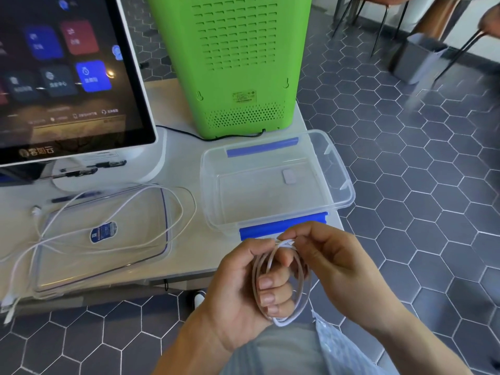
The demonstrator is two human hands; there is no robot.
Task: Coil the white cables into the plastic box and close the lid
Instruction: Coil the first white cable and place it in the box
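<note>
Both hands work nearest the viewer: left hand (243,288) has its grip closed through a coiled white cable (286,318), right hand (332,263) pinching the coil's top between thumb and forefinger. Just beyond, the clear plastic box (341,185) sits open on the counter (184,169) (blue latches on both long sides). Its lid (130,255) lies left, a second white cable (173,201) draped loosely over it.
</note>
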